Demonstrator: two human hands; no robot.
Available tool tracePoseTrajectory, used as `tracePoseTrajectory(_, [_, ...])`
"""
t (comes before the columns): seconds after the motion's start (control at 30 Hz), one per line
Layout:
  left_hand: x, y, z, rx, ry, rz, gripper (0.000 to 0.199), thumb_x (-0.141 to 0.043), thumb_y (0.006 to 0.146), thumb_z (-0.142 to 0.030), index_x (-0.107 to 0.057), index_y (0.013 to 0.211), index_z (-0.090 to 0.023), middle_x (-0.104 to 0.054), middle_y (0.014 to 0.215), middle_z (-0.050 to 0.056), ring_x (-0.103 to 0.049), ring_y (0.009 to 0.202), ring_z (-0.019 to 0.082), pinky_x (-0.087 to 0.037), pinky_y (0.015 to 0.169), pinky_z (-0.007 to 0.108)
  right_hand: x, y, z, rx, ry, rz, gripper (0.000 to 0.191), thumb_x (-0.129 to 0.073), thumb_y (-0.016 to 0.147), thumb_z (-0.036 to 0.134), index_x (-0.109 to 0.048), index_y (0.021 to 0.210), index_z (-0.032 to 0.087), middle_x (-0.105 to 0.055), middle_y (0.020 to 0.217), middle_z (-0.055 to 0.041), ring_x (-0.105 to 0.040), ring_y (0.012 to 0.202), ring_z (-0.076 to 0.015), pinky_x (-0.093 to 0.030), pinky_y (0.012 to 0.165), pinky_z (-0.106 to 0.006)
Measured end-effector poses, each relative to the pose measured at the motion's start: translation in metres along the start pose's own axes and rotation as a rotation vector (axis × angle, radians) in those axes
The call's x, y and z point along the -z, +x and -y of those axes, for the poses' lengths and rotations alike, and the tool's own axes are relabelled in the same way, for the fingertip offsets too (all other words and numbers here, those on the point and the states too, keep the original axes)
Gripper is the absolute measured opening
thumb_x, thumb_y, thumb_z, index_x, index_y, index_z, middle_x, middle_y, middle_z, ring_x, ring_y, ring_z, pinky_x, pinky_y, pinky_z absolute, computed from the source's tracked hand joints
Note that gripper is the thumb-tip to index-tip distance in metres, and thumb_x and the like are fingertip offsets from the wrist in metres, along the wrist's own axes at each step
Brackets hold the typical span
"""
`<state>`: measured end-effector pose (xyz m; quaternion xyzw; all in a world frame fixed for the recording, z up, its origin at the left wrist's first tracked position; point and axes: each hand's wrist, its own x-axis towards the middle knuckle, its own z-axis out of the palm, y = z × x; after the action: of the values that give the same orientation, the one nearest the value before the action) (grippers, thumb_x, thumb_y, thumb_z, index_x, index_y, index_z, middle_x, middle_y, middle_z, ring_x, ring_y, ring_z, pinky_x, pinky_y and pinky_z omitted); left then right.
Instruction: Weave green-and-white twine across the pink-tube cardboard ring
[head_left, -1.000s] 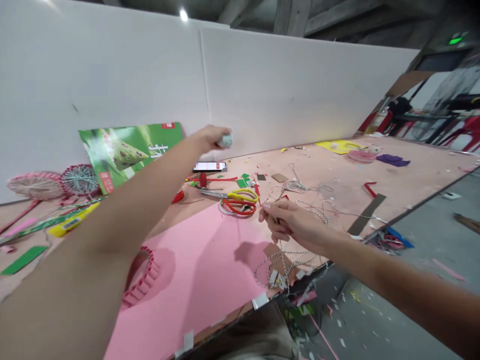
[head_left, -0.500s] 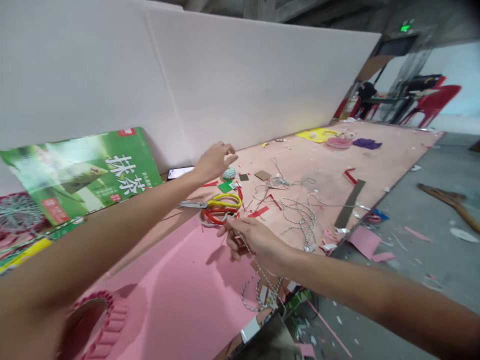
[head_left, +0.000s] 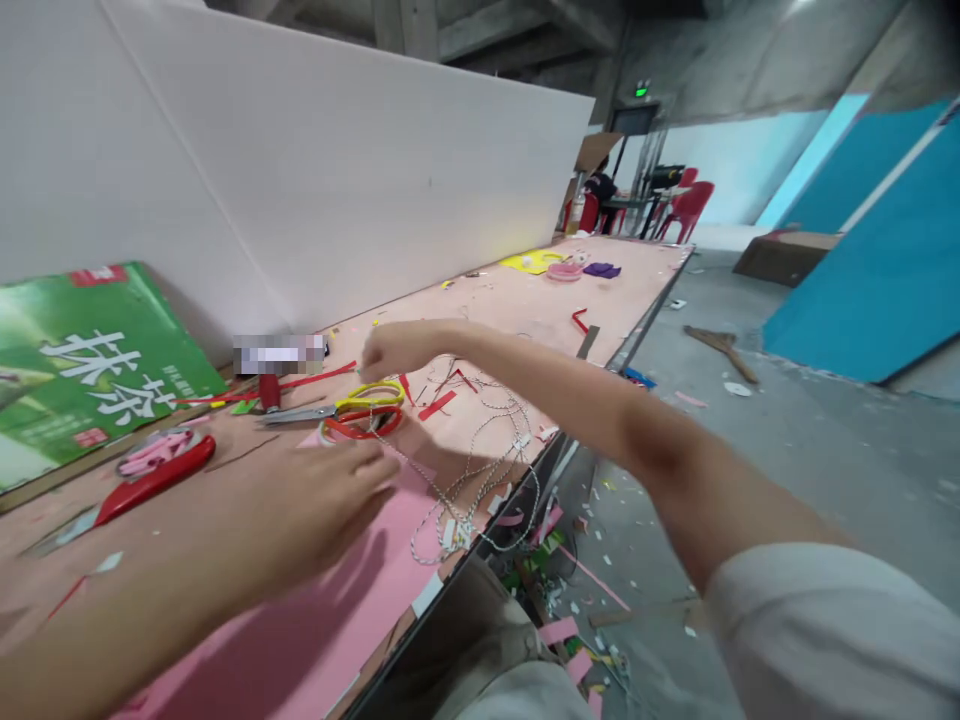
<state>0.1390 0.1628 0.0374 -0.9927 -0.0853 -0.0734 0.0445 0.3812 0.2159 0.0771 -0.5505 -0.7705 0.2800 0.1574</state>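
My left hand [head_left: 322, 510] hovers palm down over a pink sheet [head_left: 292, 620], with its fingers stretched out and nothing visible in them. Just beyond it lie scissors with yellow and red handles [head_left: 367, 395]. My right hand [head_left: 386, 348] reaches across behind these scissors, fingers curled downward; what they hold, if anything, is hidden. The ball of green-and-white cord is out of sight, its former place covered by that hand. Loose striped cord [head_left: 480, 450] loops over the table between my arms and its front edge. Red strips [head_left: 437, 405] lie beside the scissors.
A green box panel [head_left: 112, 370] leans against the white board [head_left: 360, 190]. Red-handled scissors [head_left: 157, 480] lie at left. Yellow and purple pieces [head_left: 602, 270] sit farther along the table. Scraps litter the floor past the edge; a person [head_left: 600, 185] is in the distance.
The view has swung right. My right hand has left the front cord and reached to where the cord ball lay. My left hand has drawn back from there to over the pink sheet.
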Motion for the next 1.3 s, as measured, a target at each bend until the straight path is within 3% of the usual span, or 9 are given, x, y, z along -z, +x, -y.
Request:
tracePoseTrajectory(0.13, [-0.049,-0.008,-0.007,-0.091,0.123,0.096,0.06,-0.051,0.092,-0.008,-0.053,0.149,-0.026,-0.06,0.151,0.013,-0.073,0.11,0.027,-0.056,0.082,0.037,0.037,-0.101,-0.075,-0.295,-0.29,-0.128,0.015,-0.065,0.09,0.014,-0.07,0.077,0.013,-0.069,0.078,-0.0033,-0.055,0.073,-0.0123,-0.042,0.074,-0.028])
tracePoseTrajectory(0.27, [-0.066,0.006,-0.013,-0.076,0.153,0.098,0.051,-0.052,0.097,-0.01,-0.052,0.147,-0.018,-0.064,0.142,0.017,-0.071,0.112,0.027,-0.056,0.086,0.036,0.038,-0.171,-0.134,-0.569,-0.496,-0.093,0.008,-0.072,0.091,0.02,-0.07,0.089,0.012,-0.07,0.088,-0.0041,-0.064,0.082,-0.0155,-0.053,0.082,-0.034])
tracePoseTrajectory(0.43, [-0.058,0.027,-0.009,-0.163,0.178,0.158,0.017,-0.054,0.097,-0.007,-0.069,0.104,-0.013,-0.072,0.099,0.013,-0.071,0.09,0.026,-0.055,0.077,0.036,0.001,-0.178,-0.16,-0.669,-0.631,-0.067,0.028,-0.064,0.101,0.04,-0.069,0.108,0.014,-0.07,0.11,-0.0075,-0.068,0.101,-0.0192,-0.057,0.092,-0.04])
tracePoseTrajectory(0.6, [-0.039,0.028,0.021,-0.103,0.162,0.205,0.024,-0.06,0.086,0.001,-0.07,0.102,-0.015,-0.073,0.107,0.013,-0.07,0.101,0.026,-0.054,0.086,0.035,-0.007,-0.176,-0.169,-0.663,-0.682,-0.063,0.03,-0.062,0.102,0.041,-0.068,0.112,0.014,-0.07,0.113,-0.009,-0.068,0.104,-0.0202,-0.056,0.096,-0.042])
tracePoseTrajectory(0.7, [-0.02,0.026,0.052,0.033,0.169,0.198,0.038,-0.056,0.083,0.004,-0.07,0.111,-0.017,-0.073,0.115,0.012,-0.069,0.109,0.024,-0.052,0.091,0.033,-0.005,-0.178,-0.169,-0.63,-0.669,-0.077,0.028,-0.057,0.103,0.026,-0.065,0.127,0.014,-0.072,0.112,-0.0117,-0.068,0.102,-0.021,-0.053,0.091,-0.037])
tracePoseTrajectory(0.8, [0.002,0.021,0.086,0.258,0.206,0.146,0.033,-0.054,0.088,-0.003,-0.072,0.111,-0.017,-0.073,0.116,0.014,-0.069,0.108,0.026,-0.05,0.091,0.034,-0.006,-0.177,-0.165,-0.591,-0.631,-0.101,0.039,-0.053,0.096,0.012,-0.064,0.134,0.012,-0.075,0.103,-0.0172,-0.07,0.095,-0.0254,-0.047,0.078,-0.034])
tracePoseTrajectory(1.0, [0.036,-0.012,0.125,0.768,0.288,0.017,0.021,-0.058,0.089,-0.018,-0.076,0.1,-0.017,-0.075,0.099,0.018,-0.071,0.096,0.035,-0.049,0.08,0.039,0.007,-0.175,-0.156,-0.538,-0.442,-0.328,0.027,-0.066,0.082,0.014,-0.065,0.109,0.018,-0.072,0.087,-0.0164,-0.067,0.077,-0.0261,-0.041,0.069,-0.036])
tracePoseTrajectory(1.17, [0.041,-0.021,0.101,0.759,0.206,-0.049,0.026,-0.058,0.087,-0.019,-0.077,0.105,-0.02,-0.077,0.109,0.016,-0.07,0.1,0.034,-0.051,0.082,0.042,0.031,-0.185,-0.119,-0.392,-0.106,-0.507,0.007,-0.055,0.091,0.019,-0.05,0.089,0.023,-0.07,0.092,-0.0181,-0.07,0.081,-0.0185,-0.05,0.072,-0.035])
tracePoseTrajectory(1.3, [0.039,0.003,0.044,0.597,-0.027,-0.165,0.03,-0.052,0.098,-0.028,-0.074,0.118,-0.023,-0.077,0.12,0.007,-0.07,0.107,0.022,-0.053,0.092,0.034,0.007,-0.176,-0.045,-0.117,0.268,-0.421,0.015,-0.068,0.084,0.029,-0.055,0.088,0.023,-0.063,0.077,-0.0038,-0.064,0.058,-0.013,-0.05,0.057,-0.031])
